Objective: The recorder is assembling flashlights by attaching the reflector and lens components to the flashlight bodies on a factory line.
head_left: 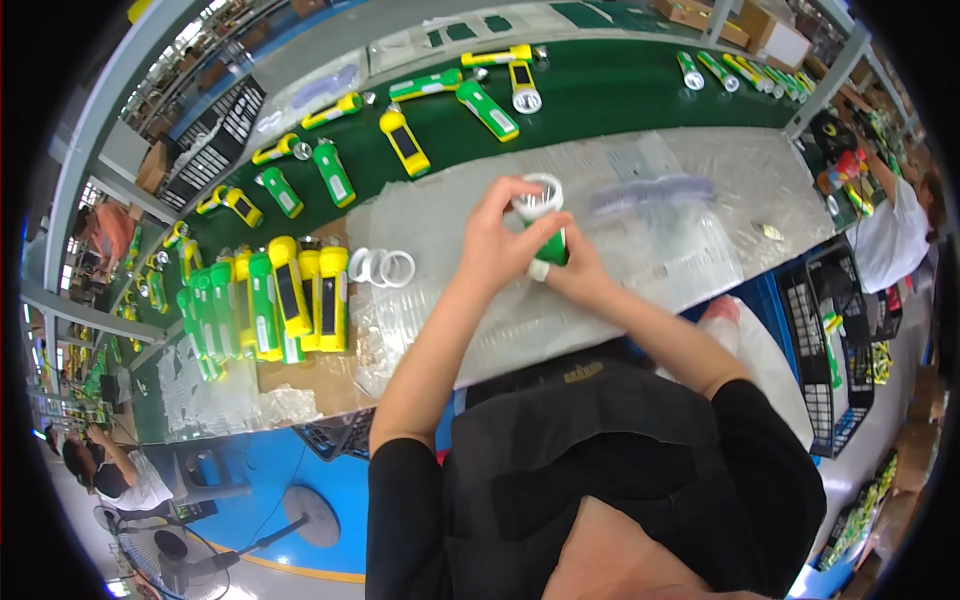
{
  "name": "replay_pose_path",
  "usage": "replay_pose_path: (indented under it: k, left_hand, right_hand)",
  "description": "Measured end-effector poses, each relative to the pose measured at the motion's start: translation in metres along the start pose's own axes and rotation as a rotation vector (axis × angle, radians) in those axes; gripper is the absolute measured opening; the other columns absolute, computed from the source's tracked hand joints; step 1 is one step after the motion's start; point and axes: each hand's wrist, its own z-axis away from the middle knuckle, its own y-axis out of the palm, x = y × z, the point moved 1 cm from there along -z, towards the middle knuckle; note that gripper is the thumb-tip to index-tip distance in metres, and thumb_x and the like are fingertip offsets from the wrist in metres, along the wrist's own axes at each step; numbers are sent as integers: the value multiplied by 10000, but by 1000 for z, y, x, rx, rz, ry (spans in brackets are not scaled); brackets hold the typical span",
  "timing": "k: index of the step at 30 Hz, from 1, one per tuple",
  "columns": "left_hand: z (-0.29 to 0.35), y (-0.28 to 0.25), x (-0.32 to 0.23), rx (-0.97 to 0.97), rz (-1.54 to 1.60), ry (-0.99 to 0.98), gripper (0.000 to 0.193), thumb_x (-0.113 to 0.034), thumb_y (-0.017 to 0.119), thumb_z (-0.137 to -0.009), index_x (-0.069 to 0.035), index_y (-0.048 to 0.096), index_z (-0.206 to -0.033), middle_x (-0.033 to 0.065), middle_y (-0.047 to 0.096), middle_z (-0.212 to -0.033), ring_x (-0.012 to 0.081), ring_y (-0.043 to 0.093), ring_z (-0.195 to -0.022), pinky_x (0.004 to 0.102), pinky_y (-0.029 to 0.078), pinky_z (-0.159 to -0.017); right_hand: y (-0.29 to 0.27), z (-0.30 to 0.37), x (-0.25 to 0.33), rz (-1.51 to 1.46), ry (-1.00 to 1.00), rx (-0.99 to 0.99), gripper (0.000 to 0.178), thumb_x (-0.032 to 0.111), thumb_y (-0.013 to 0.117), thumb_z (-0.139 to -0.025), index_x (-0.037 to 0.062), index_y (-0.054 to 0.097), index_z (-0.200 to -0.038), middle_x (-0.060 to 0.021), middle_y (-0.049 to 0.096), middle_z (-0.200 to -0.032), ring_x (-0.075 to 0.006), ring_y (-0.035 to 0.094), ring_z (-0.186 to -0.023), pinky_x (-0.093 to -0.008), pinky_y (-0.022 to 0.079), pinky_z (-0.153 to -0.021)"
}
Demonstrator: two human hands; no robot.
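Observation:
Over the covered bench, both my hands are on a green flashlight (551, 248) with its lens end tilted up. My left hand (497, 232) closes its fingers on the white ring (541, 200) around the flashlight's head. Wrapped round the body from the right is my right hand (582, 272), which hides most of it. To the left of my left hand, several loose white rings (397, 269) stand or lie on the bench. Beside them is a pile of green and yellow flashlights (291, 290).
A green conveyor belt (620, 105) carries spaced flashlights past the bench's far side. Clear plastic sheeting (690, 240) covers the bench. Black crates (825, 340) stand at right, a fan (170, 550) at lower left. Co-workers sit at both sides.

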Motion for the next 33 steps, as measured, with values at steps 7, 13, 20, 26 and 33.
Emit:
replay_pose_path:
  k: [7,13,20,26,33]
  left_hand:
    - [6,-10,-40,202,725,-154,286,-62,750,-787,-78,543,-984,124,656,-966,217,653,-871,324,533,-765]
    - [-42,-51,-67,293,17,322,251,-88,679,-809,-65,619,-1052,149,655,-958,229,652,-787,331,522,-667]
    - [-135,-101,82,-241,-693,225,355,-176,763,-775,-76,618,-1083,110,635,-980,254,651,-786,373,528,-616]
    - [-136,-107,168,252,-1103,193,402,-328,745,-797,-99,616,-1102,121,602,-1048,300,633,-887,405,532,-731]
    - [-181,-113,146,493,-873,-93,373,-337,721,-824,-59,650,-1063,123,620,-1051,312,619,-926,400,515,-787]
  right_hand:
    - [-12,5,39,-894,721,997,294,108,768,-733,49,598,-965,-61,619,-717,-142,609,-616,-281,486,-550]
    - [-33,-88,49,-363,89,1212,416,189,840,-723,36,632,-1050,-34,652,-958,-102,600,-887,-275,496,-798]
    - [-41,-295,-132,162,71,110,371,296,718,-853,21,603,-1075,-65,666,-954,-172,655,-839,-304,534,-754]
    - [-2,-421,-173,1006,-35,114,556,309,714,-780,139,569,-1288,-97,559,-1295,-282,514,-1226,-410,448,-1006]
    - [-7,-462,-214,1307,-65,322,472,194,692,-772,138,596,-1231,-78,571,-1233,-258,514,-1211,-400,422,-1013]
